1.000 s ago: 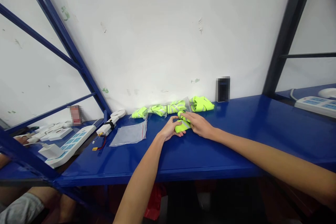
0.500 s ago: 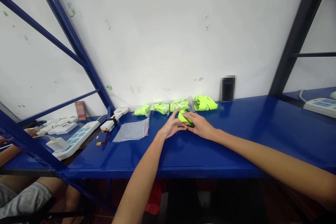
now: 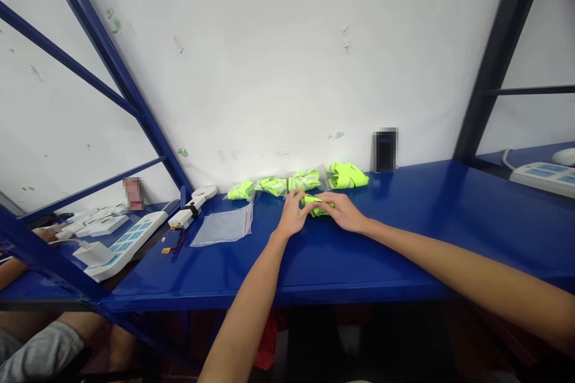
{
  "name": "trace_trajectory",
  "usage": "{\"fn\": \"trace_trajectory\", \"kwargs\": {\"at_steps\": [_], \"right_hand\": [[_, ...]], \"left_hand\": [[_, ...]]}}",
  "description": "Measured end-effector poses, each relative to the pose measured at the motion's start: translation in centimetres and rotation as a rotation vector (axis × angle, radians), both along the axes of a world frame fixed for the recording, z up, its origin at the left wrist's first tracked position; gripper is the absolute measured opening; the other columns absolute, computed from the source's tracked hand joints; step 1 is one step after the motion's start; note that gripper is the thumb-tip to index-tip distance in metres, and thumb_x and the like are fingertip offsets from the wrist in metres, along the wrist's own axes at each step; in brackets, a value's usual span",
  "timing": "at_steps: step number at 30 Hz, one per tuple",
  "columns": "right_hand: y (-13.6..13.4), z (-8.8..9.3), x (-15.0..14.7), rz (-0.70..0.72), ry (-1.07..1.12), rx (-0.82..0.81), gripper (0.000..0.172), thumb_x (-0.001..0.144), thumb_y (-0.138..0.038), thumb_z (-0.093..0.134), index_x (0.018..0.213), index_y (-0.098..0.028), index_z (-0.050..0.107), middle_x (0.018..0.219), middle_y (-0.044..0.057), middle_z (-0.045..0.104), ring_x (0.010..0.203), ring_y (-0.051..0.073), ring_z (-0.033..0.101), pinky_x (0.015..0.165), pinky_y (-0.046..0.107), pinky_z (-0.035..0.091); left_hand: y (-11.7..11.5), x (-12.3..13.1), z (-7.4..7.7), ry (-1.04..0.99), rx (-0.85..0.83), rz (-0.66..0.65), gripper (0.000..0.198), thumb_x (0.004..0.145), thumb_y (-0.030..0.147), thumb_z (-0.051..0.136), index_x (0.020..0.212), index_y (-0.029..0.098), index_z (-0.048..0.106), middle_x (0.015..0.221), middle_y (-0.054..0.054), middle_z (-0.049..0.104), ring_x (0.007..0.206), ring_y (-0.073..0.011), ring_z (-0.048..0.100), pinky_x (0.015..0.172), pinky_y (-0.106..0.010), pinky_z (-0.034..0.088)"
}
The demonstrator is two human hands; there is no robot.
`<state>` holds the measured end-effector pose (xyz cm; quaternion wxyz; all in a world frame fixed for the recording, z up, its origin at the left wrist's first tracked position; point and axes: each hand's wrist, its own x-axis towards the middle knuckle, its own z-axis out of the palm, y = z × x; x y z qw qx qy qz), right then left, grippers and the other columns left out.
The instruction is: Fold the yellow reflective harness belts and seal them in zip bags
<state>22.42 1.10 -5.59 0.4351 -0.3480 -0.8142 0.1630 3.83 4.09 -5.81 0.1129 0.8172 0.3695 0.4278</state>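
Note:
My left hand (image 3: 293, 215) grips the left side of a folded neon-yellow reflective strap (image 3: 318, 208), just above the blue table. From the right, my right hand (image 3: 345, 212) holds the same strap, fingers over its top edge. Parts of the strap are hidden behind the fingers. Just behind my hands, along the wall, lie similar neon-yellow bundles: one at the left (image 3: 241, 190), a second (image 3: 272, 185) and a third (image 3: 304, 179), seemingly in clear bags. A looser bundle (image 3: 348, 175) lies at the right end. Left of my hands, a clear zip bag (image 3: 221, 227) lies flat.
A white fan (image 3: 205, 192) and a white pack (image 3: 181, 216) with wires sit left of the bag. Beyond the blue post (image 3: 114, 66) are a power strip (image 3: 128, 245) and another person's arm (image 3: 13, 272). A dark blurred object (image 3: 385, 151) leans on the wall.
Both hands have turned the strap, which now lies flatter and wider between them. My left fingers have moved over its upper edge. The whole view has shifted slightly.

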Motion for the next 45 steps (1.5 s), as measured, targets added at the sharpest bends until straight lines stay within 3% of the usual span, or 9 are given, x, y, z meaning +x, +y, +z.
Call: {"fn": "trace_trajectory", "kwargs": {"at_steps": [5,9,16,23,32,36,40,42,45], "right_hand": [[-0.3,0.1,-0.6,-0.100,0.226,-0.115,0.030,0.090,-0.049,0.050,0.098,-0.022,0.061,0.089,0.004,0.066,0.085,0.023,0.061,0.075,0.033,0.047],[-0.5,0.4,-0.8,-0.035,0.307,-0.163,0.028,0.088,-0.048,0.052,0.101,-0.023,0.056,0.095,0.003,0.062,0.090,0.021,0.059,0.075,0.031,0.046],[-0.3,0.3,-1.3,-0.074,0.315,-0.159,0.033,0.086,-0.050,0.052,0.073,-0.020,0.056,0.071,0.000,0.056,0.071,0.017,0.053,0.072,0.030,0.042],[1.0,-0.4,-1.4,-0.194,0.376,-0.164,0.031,0.079,-0.042,0.056,0.058,-0.020,0.049,0.090,0.005,0.062,0.094,0.022,0.056,0.091,0.036,0.040],[1.5,0.4,-0.9,-0.155,0.375,-0.585,0.030,0.072,-0.036,0.058,0.051,-0.020,0.043,0.047,-0.004,0.042,0.046,0.011,0.039,0.047,0.026,0.031],[1.9,0.4,-0.3,-0.190,0.365,-0.596,0.014,0.067,-0.029,0.062,0.072,-0.018,0.057,0.067,0.003,0.060,0.060,0.017,0.055,0.056,0.029,0.044],[2.0,0.2,0.1,-0.251,0.200,-0.561,0.048,0.071,-0.032,0.064,0.115,-0.015,0.056,0.110,0.016,0.065,0.096,0.029,0.063,0.078,0.038,0.050],[1.9,0.0,0.3,-0.265,0.058,-0.461,0.041,0.078,-0.040,0.059,0.110,-0.015,0.060,0.118,0.018,0.063,0.108,0.033,0.058,0.088,0.042,0.046],[1.6,-0.3,0.4,-0.283,-0.068,-0.343,0.032,0.085,-0.047,0.049,0.092,-0.019,0.064,0.103,0.013,0.068,0.101,0.032,0.061,0.086,0.042,0.044]], "left_hand": [[0.3,1.1,-0.1,-0.031,-0.056,0.031,0.036,0.091,0.049,0.046,0.076,0.018,0.053,0.069,0.002,0.049,0.065,-0.0136,0.046,0.064,-0.026,0.035],[0.2,1.6,-0.4,-0.088,-0.093,0.051,0.041,0.088,0.054,0.048,0.068,0.018,0.043,0.064,0.003,0.041,0.063,-0.0119,0.040,0.060,-0.024,0.030],[-0.4,1.7,-0.6,-0.179,-0.187,-0.012,0.044,0.096,0.051,0.026,0.074,0.018,0.048,0.078,-0.003,0.054,0.076,-0.0156,0.049,0.073,-0.027,0.039],[-0.7,1.9,-0.7,-0.115,-0.203,0.041,0.033,0.096,0.040,0.029,0.080,0.020,0.050,0.087,-0.005,0.057,0.088,-0.0187,0.051,0.089,-0.033,0.039],[-2.0,1.9,-0.5,-0.015,-0.354,0.039,0.042,0.093,0.056,0.031,0.090,0.020,0.054,0.082,-0.002,0.060,0.080,-0.0186,0.056,0.075,-0.030,0.040],[-2.5,1.8,-0.8,0.098,-0.289,0.034,0.041,0.093,0.057,0.032,0.101,0.022,0.052,0.086,-0.005,0.062,0.084,-0.0226,0.058,0.079,-0.034,0.042],[-2.6,1.6,-1.1,0.126,-0.145,-0.031,0.032,0.096,0.045,0.030,0.105,0.021,0.048,0.102,-0.009,0.058,0.098,-0.0230,0.055,0.088,-0.036,0.042],[-2.5,1.6,-1.2,0.125,-0.115,-0.034,0.029,0.097,0.040,0.027,0.105,0.020,0.047,0.101,-0.009,0.057,0.096,-0.0225,0.054,0.089,-0.037,0.041],[-2.2,1.5,-1.2,0.105,-0.082,-0.047,0.028,0.098,0.035,0.024,0.105,0.020,0.046,0.099,-0.008,0.055,0.093,-0.0215,0.053,0.090,-0.036,0.041]]}}
